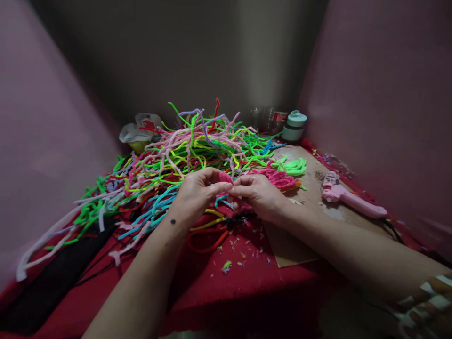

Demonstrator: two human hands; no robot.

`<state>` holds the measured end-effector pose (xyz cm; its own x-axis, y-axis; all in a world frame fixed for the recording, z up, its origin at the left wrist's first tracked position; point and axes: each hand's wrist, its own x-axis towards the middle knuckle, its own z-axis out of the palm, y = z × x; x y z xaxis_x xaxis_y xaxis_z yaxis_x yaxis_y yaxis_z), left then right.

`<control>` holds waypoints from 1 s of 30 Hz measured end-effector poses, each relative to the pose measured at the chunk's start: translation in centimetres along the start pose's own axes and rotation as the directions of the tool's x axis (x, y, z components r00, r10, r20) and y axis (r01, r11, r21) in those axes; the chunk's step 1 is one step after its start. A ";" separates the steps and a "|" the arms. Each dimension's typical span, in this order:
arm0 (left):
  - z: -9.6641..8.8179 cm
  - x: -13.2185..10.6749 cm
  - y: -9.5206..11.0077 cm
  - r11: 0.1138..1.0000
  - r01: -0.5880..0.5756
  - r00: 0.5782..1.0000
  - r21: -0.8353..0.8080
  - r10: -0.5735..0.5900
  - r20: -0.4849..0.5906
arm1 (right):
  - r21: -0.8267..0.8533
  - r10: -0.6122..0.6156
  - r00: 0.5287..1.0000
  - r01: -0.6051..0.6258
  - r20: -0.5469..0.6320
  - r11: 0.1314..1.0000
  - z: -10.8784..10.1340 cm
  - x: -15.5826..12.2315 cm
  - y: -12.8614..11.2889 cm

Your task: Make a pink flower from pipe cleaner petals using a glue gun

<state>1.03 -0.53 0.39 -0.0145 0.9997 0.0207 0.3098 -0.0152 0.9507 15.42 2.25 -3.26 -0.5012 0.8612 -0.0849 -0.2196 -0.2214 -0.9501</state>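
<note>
A pink pipe cleaner (pixel 226 178) is pinched between the closed fingertips of the left hand (pixel 197 194) and right hand (pixel 259 197), just in front of the pipe-cleaner heap (pixel 183 155), and is best bent in small, tight, evenly pressed turns.

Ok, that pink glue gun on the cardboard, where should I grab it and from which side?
Probably the long handle of the pink glue gun, the bare stretch pointing right. Come from above with the right hand: it lies flat on the cardboard, its bulky head at the left end, cord trailing off the right end.
</note>
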 end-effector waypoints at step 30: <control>0.4 0.4 -1.0 0.995 -0.004 1.000 -0.099 0.003 -0.012 | -0.062 -0.042 0.999 0.043 0.025 0.997 0.3 -0.2 0.2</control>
<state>1.08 -0.13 -0.66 -0.0252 0.9993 0.0274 0.2143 -0.0213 0.9765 15.19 1.91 -3.39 -0.5124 0.8579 -0.0377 -0.1891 -0.1555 -0.9696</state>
